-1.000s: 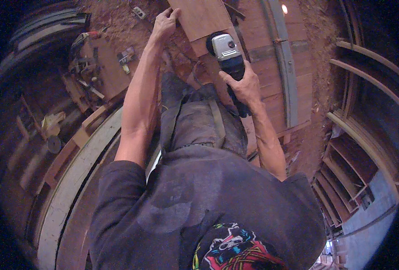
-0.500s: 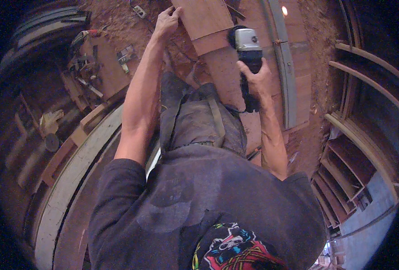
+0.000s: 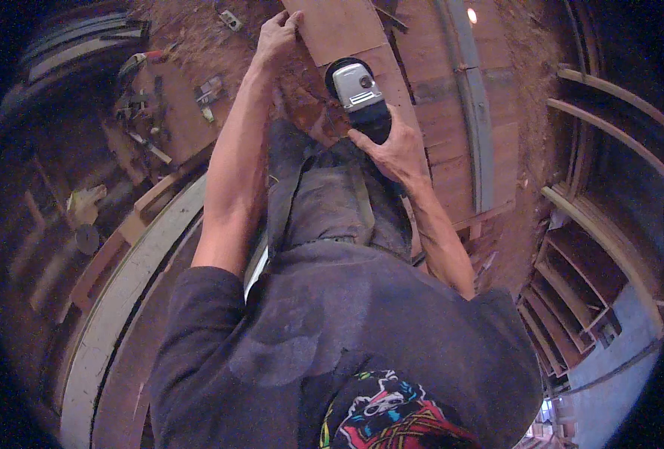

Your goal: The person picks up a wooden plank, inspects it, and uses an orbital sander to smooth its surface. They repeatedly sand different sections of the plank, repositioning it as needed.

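Observation:
My right hand (image 3: 393, 153) is wrapped round the dark body of an angle grinder (image 3: 359, 88) with a silver head. The grinder's dark round disc lies over the near part of a flat wooden board (image 3: 341, 31). At the board's left edge, farther away, my left hand (image 3: 278, 39) grips the wood with its fingers bent. The board reaches past the top of the picture, and its near end passes beneath the grinder and my right hand. I cannot tell whether the disc touches the wood.
A long grey beam (image 3: 478, 127) runs along the right of the board. Hand tools (image 3: 141, 112) lie on a wooden panel at the left. A power strip (image 3: 231, 20) sits on the dusty ground. Wooden shelving (image 3: 564, 299) stands at the lower right, a pale plank (image 3: 122, 299) at the left.
My right hand has carried the angle grinder leftward and a little nearer, from the board's right side to over the board. The left hand stays at the board's edge.

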Demonstrator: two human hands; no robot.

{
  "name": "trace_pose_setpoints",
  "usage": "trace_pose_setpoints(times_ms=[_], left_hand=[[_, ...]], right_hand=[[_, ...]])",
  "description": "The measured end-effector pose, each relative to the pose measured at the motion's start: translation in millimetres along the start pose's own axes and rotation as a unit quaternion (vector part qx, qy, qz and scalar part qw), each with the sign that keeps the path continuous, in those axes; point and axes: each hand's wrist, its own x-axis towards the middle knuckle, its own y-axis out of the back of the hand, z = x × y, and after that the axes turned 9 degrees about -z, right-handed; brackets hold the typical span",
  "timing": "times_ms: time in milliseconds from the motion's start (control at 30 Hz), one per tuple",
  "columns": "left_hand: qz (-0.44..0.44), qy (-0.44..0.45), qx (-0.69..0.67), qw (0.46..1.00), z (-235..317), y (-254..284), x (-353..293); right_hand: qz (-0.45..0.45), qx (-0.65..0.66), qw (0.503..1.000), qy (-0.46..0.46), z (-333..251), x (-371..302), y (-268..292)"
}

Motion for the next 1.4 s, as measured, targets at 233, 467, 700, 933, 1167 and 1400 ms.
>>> trace_pose_setpoints(times_ms=[233, 467, 700, 933, 1167, 1400], left_hand=[[0.003, -0.003, 0.022, 1.000, 2, 12, -11], [0.022, -0.034, 0.031, 0.999, -11, 20, -7], [0.028, -0.018, 0.091, 0.995, 3, 13, -12], [-0.002, 0.014, 0.009, 1.000, 13, 15, -23], [0.010, -0.005, 0.074, 0.997, -1, 23, -17], [0.008, -0.005, 0.068, 0.998, 11, 22, -30]], right_hand=[[0.037, 0.012, 0.999, 0.018, 14, 4, -5], [0.132, 0.031, 0.991, -0.023, 44, 16, 6], [0.079, -0.004, 0.997, -0.011, 40, 10, 2], [0.004, -0.008, 1.000, 0.015, 32, 0, -26], [0.086, 0.091, 0.991, -0.043, 46, 6, 15], [0.097, 0.004, 0.993, 0.070, 42, 6, -16]])
